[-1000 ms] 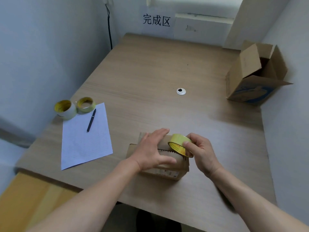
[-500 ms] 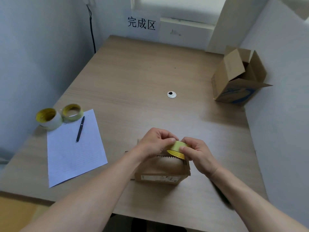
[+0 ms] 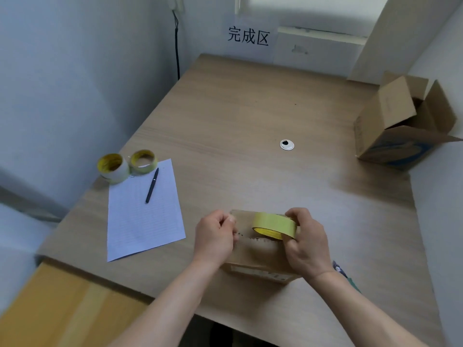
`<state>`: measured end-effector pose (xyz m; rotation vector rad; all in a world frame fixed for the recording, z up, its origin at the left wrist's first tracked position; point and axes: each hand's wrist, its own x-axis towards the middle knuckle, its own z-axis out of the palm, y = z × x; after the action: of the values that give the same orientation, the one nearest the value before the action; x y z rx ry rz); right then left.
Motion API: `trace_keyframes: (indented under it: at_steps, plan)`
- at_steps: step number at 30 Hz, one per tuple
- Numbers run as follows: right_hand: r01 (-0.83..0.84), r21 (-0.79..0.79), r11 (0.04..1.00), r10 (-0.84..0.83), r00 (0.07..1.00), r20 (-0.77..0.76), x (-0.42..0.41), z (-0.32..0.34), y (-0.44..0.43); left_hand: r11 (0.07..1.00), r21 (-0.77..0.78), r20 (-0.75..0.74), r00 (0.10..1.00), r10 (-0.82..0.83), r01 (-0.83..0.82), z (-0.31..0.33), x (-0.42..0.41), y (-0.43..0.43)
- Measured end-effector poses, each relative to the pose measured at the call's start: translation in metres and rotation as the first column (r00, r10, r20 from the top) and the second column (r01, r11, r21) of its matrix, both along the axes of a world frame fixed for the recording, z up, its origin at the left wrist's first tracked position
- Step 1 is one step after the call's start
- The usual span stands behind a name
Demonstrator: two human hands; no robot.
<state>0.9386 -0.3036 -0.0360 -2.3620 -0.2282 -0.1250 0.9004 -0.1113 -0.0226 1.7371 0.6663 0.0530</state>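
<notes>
A small cardboard box [image 3: 255, 256] sits near the front edge of the table [image 3: 250, 108], right in front of the person. The right hand [image 3: 307, 246] grips a yellow tape roll [image 3: 274, 222] with thumb and fingers curled round its right side, and the roll stands on edge on top of the box, over the seam. The left hand [image 3: 215, 234] is at the box's left end with its fingers curled and thumb pressed to the forefinger. Whether it pinches a strip of tape is too faint to tell.

To the left of the box, and apart from it, lies a lined sheet of paper [image 3: 142, 221] with a dark pen [image 3: 152, 185] resting on its upper part. Two spare tape rolls touch the sheet's far corner, a taller one [image 3: 111, 167] and a flatter one [image 3: 143, 161] just beside it. A round cable grommet [image 3: 286, 144] is set in the table well beyond the box. An open carton [image 3: 400, 121] stands tilted by the right wall with its flaps spread. A printed sign [image 3: 248, 36] hangs on the back wall, and a black cable [image 3: 177, 46] runs down the corner. Nothing lies between the hands and the box.
</notes>
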Motion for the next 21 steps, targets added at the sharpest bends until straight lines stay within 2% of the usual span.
trace_keyframes:
  at_steps: [4, 6, 8, 9, 11, 13, 14, 16, 18, 21]
  plan:
    - [-0.031, -0.130, 0.991, 0.053, 0.985, 0.166, -0.005, -0.011, 0.012, 0.998, -0.053, -0.104, 0.994, 0.039, -0.044, -0.002, -0.008, 0.007]
    - [-0.024, -0.198, 0.980, 0.062, 0.980, 0.188, -0.003, -0.013, 0.013, 0.998, -0.052, -0.135, 0.990, 0.038, -0.045, -0.005, -0.005, 0.008]
    - [-0.003, -0.195, 0.981, 0.040, 0.982, 0.184, -0.001, -0.010, 0.018, 0.998, -0.038, -0.149, 0.988, 0.039, -0.045, -0.008, -0.002, 0.009]
    - [0.015, -0.139, 0.990, 0.008, 0.987, 0.161, -0.001, -0.007, 0.023, 0.998, -0.043, -0.151, 0.988, 0.043, -0.050, -0.009, -0.002, 0.010]
    - [0.052, 0.102, 0.993, -0.057, 0.997, 0.047, -0.005, -0.004, 0.034, 0.998, -0.044, -0.146, 0.988, 0.043, -0.050, -0.006, -0.005, 0.010]
    - [0.109, 0.344, 0.932, -0.094, 0.994, -0.062, -0.012, -0.010, 0.041, 0.998, -0.051, -0.129, 0.991, 0.029, -0.036, -0.003, -0.008, 0.012]
    - [0.136, 0.387, 0.912, -0.116, 0.990, -0.075, -0.016, -0.013, 0.042, 0.997, -0.076, -0.121, 0.992, 0.020, -0.030, -0.002, -0.009, 0.012]
    - [0.137, 0.376, 0.917, -0.127, 0.991, -0.052, -0.019, -0.016, 0.039, 0.990, -0.142, -0.118, 0.993, 0.007, -0.023, -0.001, -0.008, 0.014]
    - [0.058, 0.326, 0.944, -0.065, 0.998, 0.011, -0.020, -0.013, 0.034, 0.976, -0.212, -0.128, 0.992, 0.018, -0.045, -0.004, -0.009, 0.020]
    - [-0.080, 0.162, 0.984, 0.057, 0.988, 0.145, -0.022, -0.009, 0.030, 0.966, -0.250, -0.176, 0.984, 0.024, -0.068, -0.013, -0.015, 0.030]
